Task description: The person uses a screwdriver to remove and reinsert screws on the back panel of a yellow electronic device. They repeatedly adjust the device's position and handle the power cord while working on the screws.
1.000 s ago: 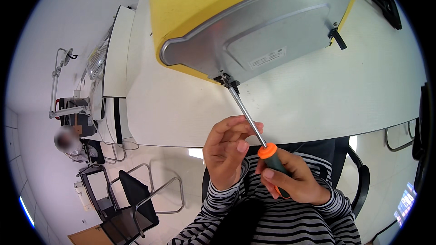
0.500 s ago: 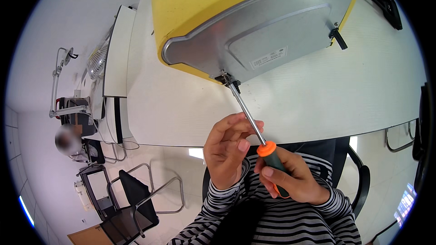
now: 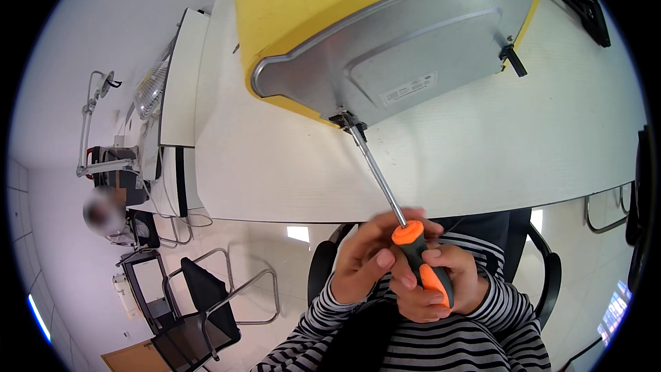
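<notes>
Right hand wrapped round the handle of a screwdriver, left hand half-curled alongside, whether gripping I cannot tell, tip up at the black clip on the yellow box.

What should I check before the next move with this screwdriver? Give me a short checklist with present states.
1. Right-hand grip around the screwdriver handle: ok, fingers wrapped around it.
2. Screwdriver tip lined up with the left black fitting: ok, the shaft reaches it at the lower edge of the metal plate.
3. Tip properly seated: cannot tell, the contact is too small to make out.
4. Left-hand grip touching the screwdriver: cannot tell, its fingers are close to the collar and partly hidden.
5. Yellow box steadied by hand: not ok, neither grip is on it.
6. Right black fitting free of tools: ok.
</notes>
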A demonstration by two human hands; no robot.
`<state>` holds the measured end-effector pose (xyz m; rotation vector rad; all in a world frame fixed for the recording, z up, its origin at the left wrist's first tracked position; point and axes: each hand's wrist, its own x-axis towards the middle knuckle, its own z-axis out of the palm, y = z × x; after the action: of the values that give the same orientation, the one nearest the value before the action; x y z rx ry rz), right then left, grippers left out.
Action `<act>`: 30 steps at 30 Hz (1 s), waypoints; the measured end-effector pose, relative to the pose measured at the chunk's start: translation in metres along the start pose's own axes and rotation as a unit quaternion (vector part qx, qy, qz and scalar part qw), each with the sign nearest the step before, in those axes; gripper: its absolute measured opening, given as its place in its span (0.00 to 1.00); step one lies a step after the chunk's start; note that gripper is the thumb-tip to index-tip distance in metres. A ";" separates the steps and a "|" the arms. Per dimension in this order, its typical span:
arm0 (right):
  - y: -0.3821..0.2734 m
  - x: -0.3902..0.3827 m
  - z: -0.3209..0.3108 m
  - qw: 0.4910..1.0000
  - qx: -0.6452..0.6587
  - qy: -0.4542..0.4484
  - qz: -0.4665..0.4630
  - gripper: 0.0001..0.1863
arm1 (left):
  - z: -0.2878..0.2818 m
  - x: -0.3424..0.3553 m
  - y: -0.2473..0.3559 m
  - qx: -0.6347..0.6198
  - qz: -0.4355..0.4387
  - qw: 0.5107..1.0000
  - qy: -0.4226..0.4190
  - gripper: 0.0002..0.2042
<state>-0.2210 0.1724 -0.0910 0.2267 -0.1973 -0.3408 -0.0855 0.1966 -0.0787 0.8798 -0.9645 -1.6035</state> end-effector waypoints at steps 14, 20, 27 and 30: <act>0.016 -0.017 -0.012 0.884 -0.401 0.161 -0.177 0.21 | -0.005 -0.001 -0.012 -0.127 -0.047 0.991 0.015 0.14; 0.024 -0.037 -0.008 0.561 -0.745 0.216 -0.289 0.33 | 0.005 0.001 -0.013 -0.090 -0.059 0.991 0.084 0.15; 0.019 -0.037 0.011 0.878 -0.427 0.187 -0.113 0.29 | 0.007 0.004 -0.012 -0.139 -0.040 0.989 0.026 0.20; 0.015 -0.037 0.006 0.940 -0.304 0.140 -0.067 0.29 | 0.005 0.000 -0.011 -0.211 -0.042 0.976 -0.022 0.20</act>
<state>-0.2519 0.1979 -0.0873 -0.3262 0.2102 -0.4831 -0.0943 0.1994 -0.0861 0.5971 -0.5872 -1.8185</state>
